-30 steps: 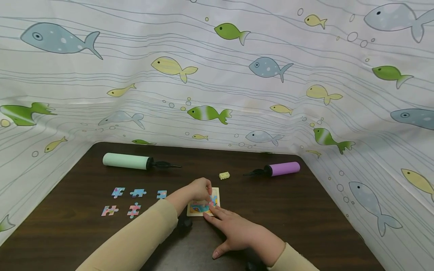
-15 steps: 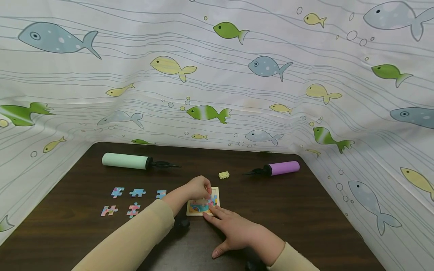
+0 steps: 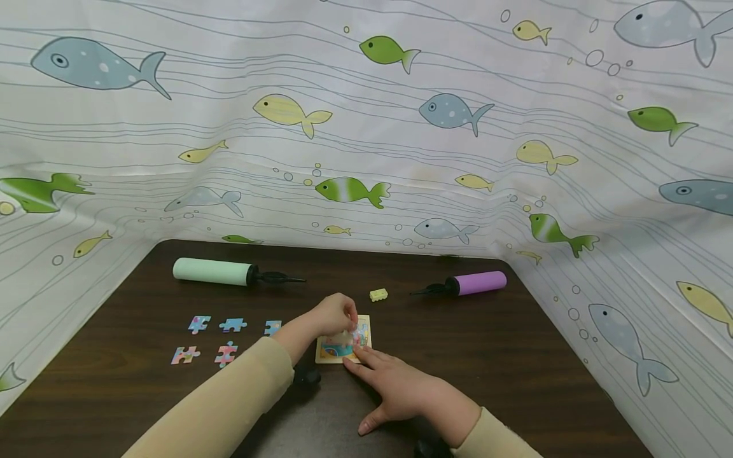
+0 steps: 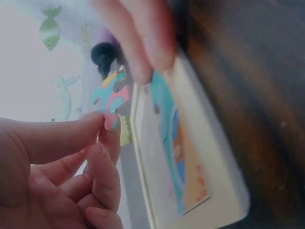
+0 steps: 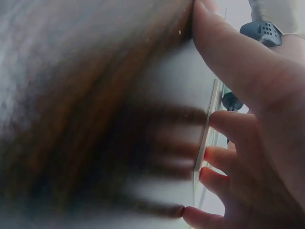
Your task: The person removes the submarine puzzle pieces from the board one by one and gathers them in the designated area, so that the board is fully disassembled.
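My left hand [image 3: 333, 316] is over the small framed jigsaw puzzle [image 3: 320, 360]. In the left wrist view it pinches a blue, pink and yellow puzzle piece [image 4: 110, 99] between thumb and index finger, raised off the frame. The other fingers curl beneath. Fitted pieces with a teal and orange picture fill the near part of the frame, while some of its pale backing shows. My right hand [image 3: 401, 389] lies with spread fingers at the frame's near right corner, fingertips [image 5: 212, 153] on its edge and the thumb on the table.
Several loose puzzle pieces [image 3: 226, 353] lie on the dark table [image 3: 538, 375] to the left. Behind the frame sits a yellow toy brick [image 3: 378, 295]. A mint hand pump [image 3: 212, 271] and a purple one [image 3: 480, 284] lie farther back, before a fish-print curtain [image 3: 366, 127].
My left hand has risen slightly with the piece and turned it, so more of the picture at the frame's right side shows. The right hand has stayed in place.
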### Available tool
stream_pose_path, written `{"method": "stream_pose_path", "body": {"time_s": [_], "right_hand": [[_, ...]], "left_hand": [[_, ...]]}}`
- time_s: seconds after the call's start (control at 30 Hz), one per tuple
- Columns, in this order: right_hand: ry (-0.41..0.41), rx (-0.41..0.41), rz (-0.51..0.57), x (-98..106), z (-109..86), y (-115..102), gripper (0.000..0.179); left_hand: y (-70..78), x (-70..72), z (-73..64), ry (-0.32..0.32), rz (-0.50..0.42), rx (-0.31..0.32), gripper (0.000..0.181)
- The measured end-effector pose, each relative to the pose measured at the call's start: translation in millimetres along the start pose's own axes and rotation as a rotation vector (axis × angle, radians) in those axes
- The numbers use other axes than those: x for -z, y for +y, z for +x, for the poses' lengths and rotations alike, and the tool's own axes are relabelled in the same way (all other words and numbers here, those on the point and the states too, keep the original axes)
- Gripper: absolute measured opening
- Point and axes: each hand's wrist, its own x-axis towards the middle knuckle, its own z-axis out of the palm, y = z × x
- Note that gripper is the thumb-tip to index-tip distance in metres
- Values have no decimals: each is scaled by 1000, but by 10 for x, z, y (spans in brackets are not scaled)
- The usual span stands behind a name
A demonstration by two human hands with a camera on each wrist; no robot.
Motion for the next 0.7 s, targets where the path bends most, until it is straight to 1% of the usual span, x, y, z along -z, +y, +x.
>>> {"method": "stream_pose_path", "body": {"time_s": [0.17,0.33,0.5,0.7], "right_hand": [[8,-1,-3,6,-4,-4,102],[5,-24,4,1,1,-17,103],[1,-33,8,-6,12,-19,104],[15,-28,-9,-14,21,-22,105]], "left_hand": [[-7,98,-61,10,-4,2,13],[-99,245,-175,19,39,18,13],[-208,435,-357,18,82,22,14],[-320,713,-638,-7,82,17,13]]}}
